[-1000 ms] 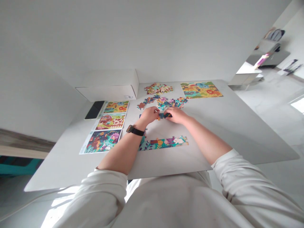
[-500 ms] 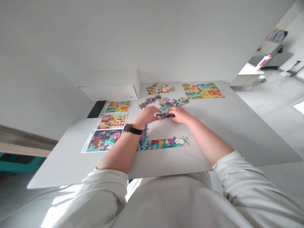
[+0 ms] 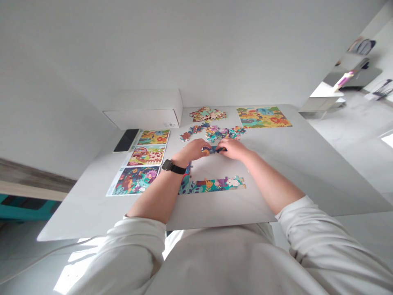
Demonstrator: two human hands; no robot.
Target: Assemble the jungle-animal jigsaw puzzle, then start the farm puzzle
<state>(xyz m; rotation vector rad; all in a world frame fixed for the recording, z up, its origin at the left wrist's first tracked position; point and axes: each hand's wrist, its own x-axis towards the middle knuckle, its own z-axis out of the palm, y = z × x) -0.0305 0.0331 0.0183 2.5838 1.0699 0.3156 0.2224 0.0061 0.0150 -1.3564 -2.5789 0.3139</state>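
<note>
Across the white table [image 3: 307, 172] we see a white box [image 3: 141, 119] at the back left, then a three-picture sheet [image 3: 145, 155] before it. A safari picture [image 3: 264, 117] lies at the back right. An L-shaped jigsaw section [image 3: 215, 185] sits nearest us, below loose puzzle pieces [image 3: 225, 134]. Our left hand [image 3: 196, 149] and right hand [image 3: 231, 148] pinch opposite ends of the dark blue jigsaw strip [image 3: 214, 149], between section and pieces.

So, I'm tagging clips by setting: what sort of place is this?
Perhaps a home or small office room: a pale table against a plain wall, holding jigsaw pieces and a phone.
</note>
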